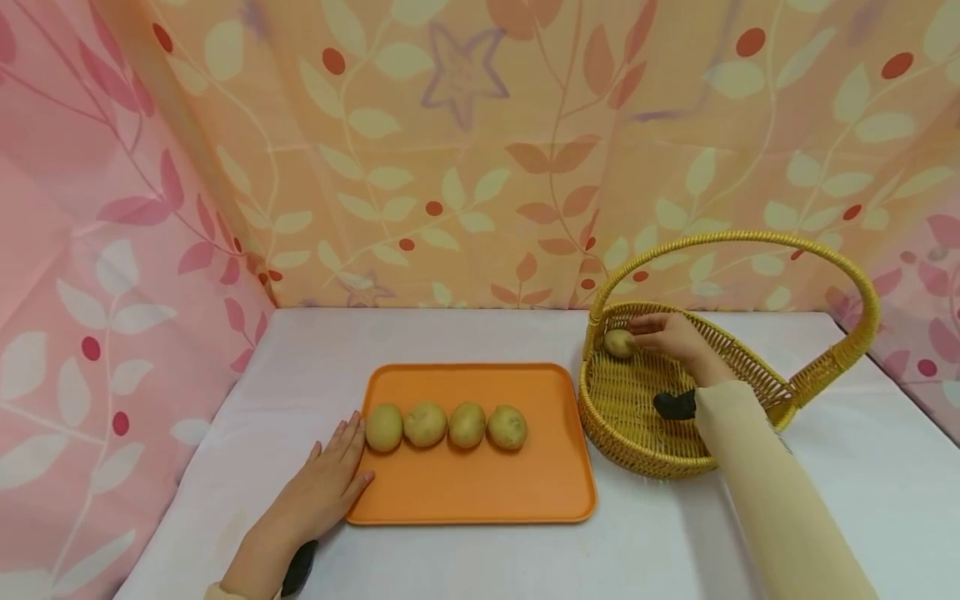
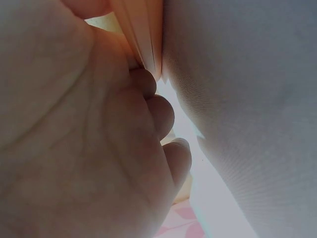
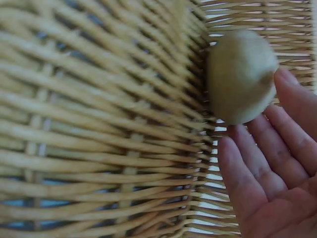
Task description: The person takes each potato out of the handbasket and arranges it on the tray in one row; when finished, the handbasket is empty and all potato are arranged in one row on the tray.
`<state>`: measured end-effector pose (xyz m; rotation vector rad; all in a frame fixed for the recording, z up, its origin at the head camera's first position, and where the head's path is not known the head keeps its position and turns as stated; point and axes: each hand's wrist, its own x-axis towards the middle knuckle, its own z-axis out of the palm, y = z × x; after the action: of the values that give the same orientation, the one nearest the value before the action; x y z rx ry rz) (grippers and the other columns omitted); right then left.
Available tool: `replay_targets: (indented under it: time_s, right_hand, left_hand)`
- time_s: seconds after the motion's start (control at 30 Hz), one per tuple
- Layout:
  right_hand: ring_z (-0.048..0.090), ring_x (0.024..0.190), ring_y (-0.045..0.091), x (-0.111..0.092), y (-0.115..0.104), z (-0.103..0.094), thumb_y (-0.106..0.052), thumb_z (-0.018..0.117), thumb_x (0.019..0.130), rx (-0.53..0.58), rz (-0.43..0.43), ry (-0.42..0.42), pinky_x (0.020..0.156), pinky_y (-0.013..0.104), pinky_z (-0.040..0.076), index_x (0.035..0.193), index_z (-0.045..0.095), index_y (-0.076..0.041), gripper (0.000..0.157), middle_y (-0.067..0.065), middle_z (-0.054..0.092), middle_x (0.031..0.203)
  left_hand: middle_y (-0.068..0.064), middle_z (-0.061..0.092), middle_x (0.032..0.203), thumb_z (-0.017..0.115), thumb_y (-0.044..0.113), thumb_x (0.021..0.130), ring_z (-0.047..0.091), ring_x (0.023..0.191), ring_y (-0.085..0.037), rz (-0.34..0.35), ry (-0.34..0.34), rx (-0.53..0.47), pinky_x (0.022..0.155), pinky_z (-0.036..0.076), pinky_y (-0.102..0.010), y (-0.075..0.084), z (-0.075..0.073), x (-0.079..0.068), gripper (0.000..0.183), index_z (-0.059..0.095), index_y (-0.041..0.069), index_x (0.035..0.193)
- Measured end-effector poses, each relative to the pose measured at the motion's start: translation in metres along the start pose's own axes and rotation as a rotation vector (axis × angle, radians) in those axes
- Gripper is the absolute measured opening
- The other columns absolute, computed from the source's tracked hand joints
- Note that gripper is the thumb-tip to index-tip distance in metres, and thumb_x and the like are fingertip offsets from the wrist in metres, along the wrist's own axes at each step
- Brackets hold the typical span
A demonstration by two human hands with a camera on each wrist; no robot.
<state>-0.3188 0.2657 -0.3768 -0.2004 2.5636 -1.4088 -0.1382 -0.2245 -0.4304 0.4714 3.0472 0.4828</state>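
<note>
In the head view, several potatoes (image 1: 467,425) lie in a row on an orange tray (image 1: 480,496). My left hand (image 1: 322,479) rests along the tray's left rim, fingers extended; in the left wrist view those fingers (image 2: 161,116) lie against the tray's edge (image 2: 143,34). Inside a yellow wicker basket (image 1: 637,454) to the right is a single potato (image 1: 619,343), near the far left wall. My right hand (image 1: 671,337) reaches in, its fingertips at that potato. The right wrist view has the thumb (image 3: 297,96) at the potato's (image 3: 241,77) side and the loosely bent fingers just below, not wrapped round it.
The basket's tall handle (image 1: 738,237) arches over its far side, above my right hand. A white cloth (image 1: 450,562) covers the table. Flowered curtains (image 1: 480,167) hang behind and at the sides. The tray's right edge stands close to the basket.
</note>
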Motion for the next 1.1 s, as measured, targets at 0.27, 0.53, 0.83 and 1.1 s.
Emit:
replay_targets:
  time_s: [0.27,0.53,0.83,1.1]
  right_hand:
    - [0.057,0.1,0.024,-0.0008,0.0008,0.0009,-0.015,0.068,0.087,-0.132,-0.001,0.004,0.083,0.032,0.047,0.127,0.05,0.013,0.052,0.031,0.053,0.124]
    - [0.05,0.114,0.036,0.0011,0.003,0.0015,-0.016,0.07,0.086,-0.157,-0.016,-0.053,0.089,0.034,0.043,0.132,0.047,0.011,0.058,0.03,0.051,0.128]
    - [0.056,0.101,0.029,0.001,0.0015,0.0057,-0.012,0.072,0.084,-0.15,-0.057,-0.073,0.077,0.024,0.046,0.128,0.049,0.014,0.056,0.029,0.057,0.119]
    - [0.058,0.092,0.019,0.0013,-0.0009,0.0042,-0.014,0.077,0.079,-0.183,-0.072,-0.054,0.077,0.026,0.047,0.12,0.058,0.011,0.051,0.023,0.063,0.11]
  left_hand:
    - [-0.022,0.022,0.152,0.054,0.024,0.096,0.022,0.138,-0.041,0.002,0.002,-0.004,0.104,0.02,-0.064,0.0017,-0.0012,0.0002,0.065,0.025,-0.008,0.144]
    - [-0.022,0.022,0.152,0.054,0.026,0.096,0.021,0.138,-0.041,-0.003,-0.012,0.002,0.104,0.019,-0.064,0.0006,0.0014,0.0004,0.066,0.025,-0.007,0.145]
    - [-0.022,0.021,0.152,0.054,0.025,0.096,0.02,0.138,-0.04,-0.009,-0.003,0.005,0.105,0.019,-0.063,-0.001,0.0001,0.0005,0.066,0.024,-0.007,0.146]
    - [-0.022,0.021,0.152,0.054,0.025,0.096,0.02,0.138,-0.041,-0.009,-0.003,-0.015,0.105,0.019,-0.064,-0.001,-0.0002,0.0003,0.066,0.024,-0.007,0.145]
